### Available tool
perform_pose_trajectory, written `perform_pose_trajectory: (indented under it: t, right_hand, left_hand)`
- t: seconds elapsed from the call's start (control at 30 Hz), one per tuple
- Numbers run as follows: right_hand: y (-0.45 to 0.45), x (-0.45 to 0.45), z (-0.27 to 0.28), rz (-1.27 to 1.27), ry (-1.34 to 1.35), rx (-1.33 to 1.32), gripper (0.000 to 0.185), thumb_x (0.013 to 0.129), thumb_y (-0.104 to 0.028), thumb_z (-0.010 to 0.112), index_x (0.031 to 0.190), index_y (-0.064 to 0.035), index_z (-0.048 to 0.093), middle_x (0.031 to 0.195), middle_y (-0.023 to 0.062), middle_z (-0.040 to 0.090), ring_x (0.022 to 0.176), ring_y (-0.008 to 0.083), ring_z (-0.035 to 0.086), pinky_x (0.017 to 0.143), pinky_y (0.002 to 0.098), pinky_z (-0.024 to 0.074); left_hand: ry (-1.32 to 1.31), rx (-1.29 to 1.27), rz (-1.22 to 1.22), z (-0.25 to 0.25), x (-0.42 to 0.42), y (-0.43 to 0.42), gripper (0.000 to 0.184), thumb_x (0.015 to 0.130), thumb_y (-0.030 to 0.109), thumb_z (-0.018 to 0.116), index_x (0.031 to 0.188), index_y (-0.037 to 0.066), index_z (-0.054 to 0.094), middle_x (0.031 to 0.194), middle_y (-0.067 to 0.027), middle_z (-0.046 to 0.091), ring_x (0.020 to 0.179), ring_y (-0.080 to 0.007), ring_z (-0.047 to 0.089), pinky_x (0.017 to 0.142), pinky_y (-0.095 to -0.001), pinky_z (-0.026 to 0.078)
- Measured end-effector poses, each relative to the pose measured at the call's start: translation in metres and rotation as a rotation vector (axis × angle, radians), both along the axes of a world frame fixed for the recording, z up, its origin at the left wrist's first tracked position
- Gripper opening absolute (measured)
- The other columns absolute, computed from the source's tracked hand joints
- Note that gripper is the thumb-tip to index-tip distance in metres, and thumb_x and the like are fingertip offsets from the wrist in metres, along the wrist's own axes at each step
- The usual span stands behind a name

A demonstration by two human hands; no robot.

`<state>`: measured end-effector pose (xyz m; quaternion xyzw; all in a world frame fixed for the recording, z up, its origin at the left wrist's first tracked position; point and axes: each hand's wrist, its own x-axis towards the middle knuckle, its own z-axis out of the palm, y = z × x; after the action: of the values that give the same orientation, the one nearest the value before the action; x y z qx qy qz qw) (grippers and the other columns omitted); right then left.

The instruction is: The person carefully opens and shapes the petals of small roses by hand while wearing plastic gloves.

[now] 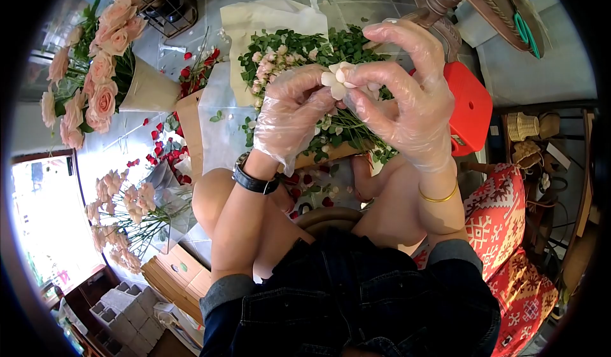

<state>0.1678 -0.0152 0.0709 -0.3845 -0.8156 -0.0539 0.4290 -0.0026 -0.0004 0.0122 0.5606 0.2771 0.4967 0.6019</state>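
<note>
Both hands wear clear plastic gloves and meet in front of me around a small cream-white rose (337, 80) with its petals spread. My left hand (286, 115), a black watch at its wrist, is closed on the rose from below; its stem is mostly hidden. Thumb and index finger of my right hand (410, 96) pinch at the petals on the other side, while its other fingers curve away. Just beneath the hands, a bunch of small pale pink roses (270, 67) with green leaves (299, 39) lies on brown wrapping paper (238, 16).
Large pink roses (102, 96) fill a white bucket (149, 86) at left, with more pale roses (121, 217) below. Red petals (156, 150) litter the tiled floor. A red stool (471, 105) stands right, near a patterned red cloth (496, 223). Green-handled scissors (525, 29) lie upper right.
</note>
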Motion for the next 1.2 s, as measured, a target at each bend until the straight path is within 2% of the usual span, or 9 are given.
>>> perform_pose_trajectory:
  t: [0.27,0.6,0.8,0.9,0.97,1.07,1.2]
  right_hand:
    - [-0.002,-0.006,-0.003,-0.104,-0.033,0.069,0.018,0.061,-0.012,0.074,0.076,-0.0119,0.063,0.105,0.0054,0.057,0.098,0.0277,0.053,0.083,0.0347,0.0442]
    - [-0.004,-0.009,-0.005,-0.130,-0.010,0.027,0.016,0.065,-0.015,0.074,0.077,-0.0108,0.062,0.110,0.0065,0.054,0.101,0.0281,0.051,0.082,0.0350,0.0444]
    - [0.000,-0.008,-0.008,-0.143,-0.068,0.127,0.014,0.067,-0.013,0.071,0.076,-0.0106,0.062,0.107,0.0059,0.056,0.098,0.0274,0.053,0.081,0.0347,0.0443]
    - [0.002,-0.009,-0.011,-0.116,-0.066,0.184,0.013,0.066,-0.012,0.071,0.076,-0.0111,0.062,0.105,0.0060,0.057,0.097,0.0274,0.053,0.081,0.0345,0.0442]
    - [0.004,-0.009,-0.013,-0.064,-0.035,0.226,0.029,0.057,-0.006,0.071,0.082,-0.0109,0.058,0.107,0.0053,0.056,0.095,0.0283,0.053,0.080,0.0373,0.0436]
    - [0.004,-0.009,-0.010,0.013,-0.016,0.193,0.031,0.055,-0.005,0.073,0.082,-0.0112,0.059,0.107,0.0056,0.056,0.096,0.0285,0.052,0.081,0.0370,0.0435]
    - [-0.001,-0.007,0.001,0.146,0.001,0.159,0.027,0.059,-0.013,0.075,0.083,-0.0124,0.062,0.107,0.0064,0.056,0.097,0.0286,0.052,0.081,0.0361,0.0433]
  left_hand:
    - [-0.048,-0.109,-0.025,0.002,0.001,-0.002,0.012,0.085,0.003,0.055,0.094,-0.003,0.061,0.083,-0.0030,0.058,0.070,-0.0081,0.055,0.060,-0.0207,0.046]
    - [-0.036,-0.135,0.017,0.001,0.002,-0.004,0.012,0.083,-0.001,0.055,0.094,-0.003,0.061,0.083,-0.0026,0.058,0.072,-0.0072,0.055,0.063,-0.0204,0.047]
    - [-0.075,-0.164,0.014,0.002,0.002,-0.004,0.012,0.084,0.000,0.056,0.094,-0.003,0.061,0.080,-0.0028,0.059,0.070,-0.0077,0.056,0.062,-0.0204,0.047]
    - [-0.084,-0.151,0.004,0.002,0.003,-0.004,0.012,0.084,0.001,0.057,0.094,-0.003,0.061,0.080,-0.0033,0.060,0.069,-0.0083,0.056,0.061,-0.0205,0.047]
    - [-0.105,-0.150,0.001,0.004,0.003,-0.005,0.012,0.084,0.002,0.057,0.095,-0.002,0.061,0.080,-0.0035,0.060,0.069,-0.0088,0.056,0.060,-0.0208,0.047]
    - [-0.041,-0.195,0.029,0.004,0.001,-0.005,0.013,0.084,0.004,0.059,0.096,-0.001,0.061,0.082,-0.0034,0.061,0.071,-0.0092,0.057,0.063,-0.0215,0.047]
    - [-0.161,-0.219,0.122,0.006,0.005,-0.007,0.015,0.084,0.006,0.060,0.098,0.000,0.061,0.083,-0.0031,0.061,0.075,-0.0096,0.057,0.066,-0.0224,0.047]
